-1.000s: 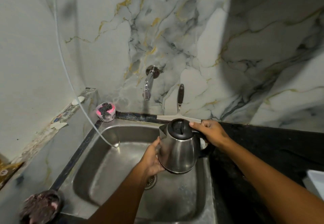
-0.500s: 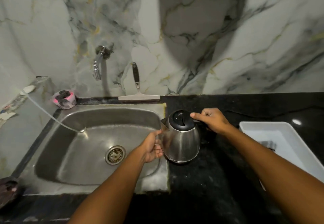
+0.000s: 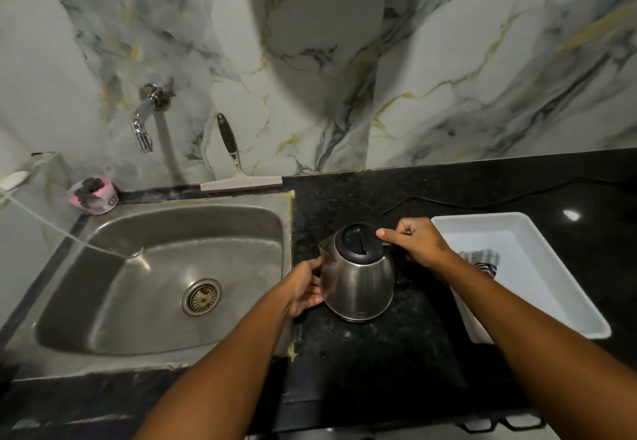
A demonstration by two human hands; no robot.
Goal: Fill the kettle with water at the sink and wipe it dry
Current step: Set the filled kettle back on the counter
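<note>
steel kettle [image 3: 358, 284] right of the sink [image 3: 113, 301]: my right hand [image 3: 417, 243] grips its handle, left hand [image 3: 303, 288] curls round its side; i'd set it down level.

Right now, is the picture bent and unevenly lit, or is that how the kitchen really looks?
Head view: the wide-angle lens bows the back edge of the counter; a broad shadow falls on the marble wall; a small glare spot sits on the counter; the kettle looks sharp.

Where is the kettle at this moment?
In the head view the kettle is near the centre, over the black counter between the sink and the white tray, right hand on its handle.
</note>
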